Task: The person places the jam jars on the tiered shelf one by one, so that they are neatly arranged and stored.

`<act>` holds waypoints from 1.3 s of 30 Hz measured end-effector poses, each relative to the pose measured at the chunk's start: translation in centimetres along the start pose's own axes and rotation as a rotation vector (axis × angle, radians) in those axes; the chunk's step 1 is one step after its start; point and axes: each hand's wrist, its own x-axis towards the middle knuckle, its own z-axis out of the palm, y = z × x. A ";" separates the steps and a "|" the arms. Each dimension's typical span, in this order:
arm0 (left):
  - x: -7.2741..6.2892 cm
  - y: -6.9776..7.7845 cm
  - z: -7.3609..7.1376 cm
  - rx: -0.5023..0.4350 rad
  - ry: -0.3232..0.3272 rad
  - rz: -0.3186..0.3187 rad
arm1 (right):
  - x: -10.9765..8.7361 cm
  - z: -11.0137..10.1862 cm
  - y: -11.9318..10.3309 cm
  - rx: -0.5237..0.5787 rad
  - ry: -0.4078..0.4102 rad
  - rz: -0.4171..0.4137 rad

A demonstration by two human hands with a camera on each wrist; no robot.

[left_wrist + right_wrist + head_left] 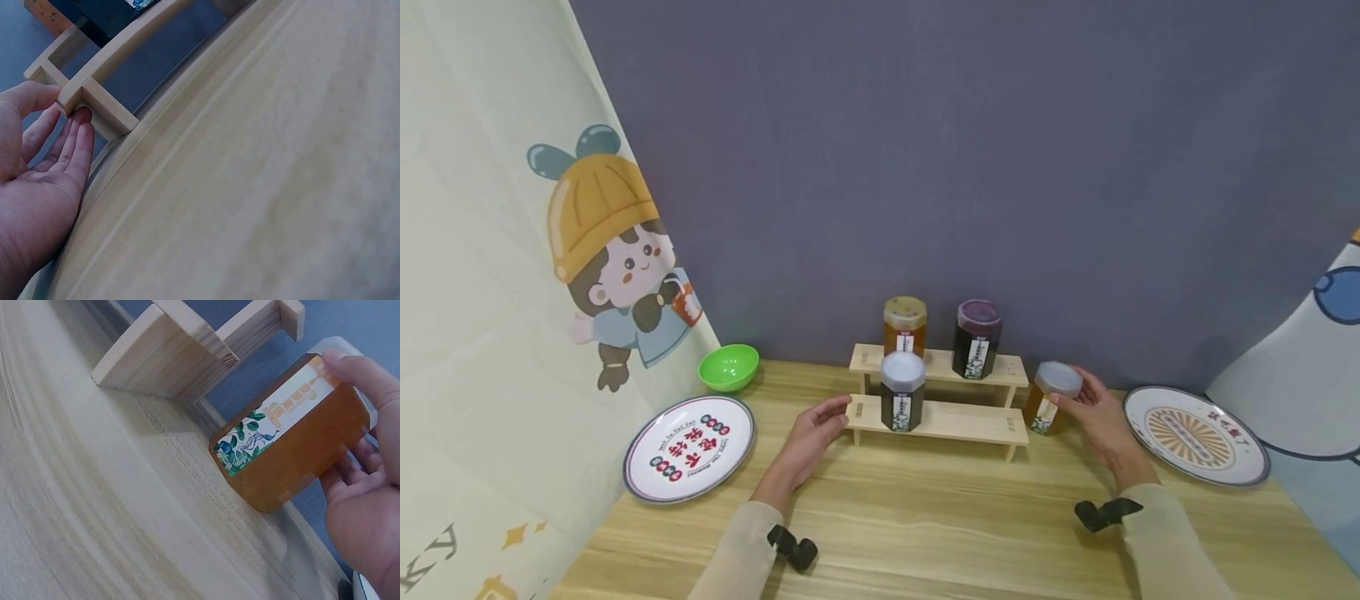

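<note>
A two-step wooden display stand [958,421] stands at the back of the table. At the left end of its lower step, my left hand [811,435] pinches the board's tip, thumb against the end and fingertips beneath, as the left wrist view shows. My right hand [1093,414] holds an amber honey jar [294,437] by its pale lid, just right of the stand. That jar leans slightly; whether its base touches the table I cannot tell. A dark jar with a white lid [902,392] sits on the lower step. On the upper step are a yellow-lidded jar [905,325] and a purple-lidded jar [977,340].
A white plate with red lettering [737,450] lies at the left, with a green bowl [728,368] behind it. Another plate [1243,467] with a sunburst pattern lies to the right of my right hand. A grey-blue cloth wall [925,167] rises behind the stand.
</note>
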 end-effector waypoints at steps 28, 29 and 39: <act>0.1 0.0 0.0 -0.007 -0.001 -0.010 | -1.2 -1.8 -1.1 0.091 0.094 -0.111; 0.1 0.0 0.0 -0.007 -0.002 -0.009 | -1.3 -1.9 -1.3 0.087 0.090 -0.116; 0.1 -0.1 0.0 0.000 -0.001 0.002 | -2.2 -1.8 -3.7 0.172 0.080 -0.180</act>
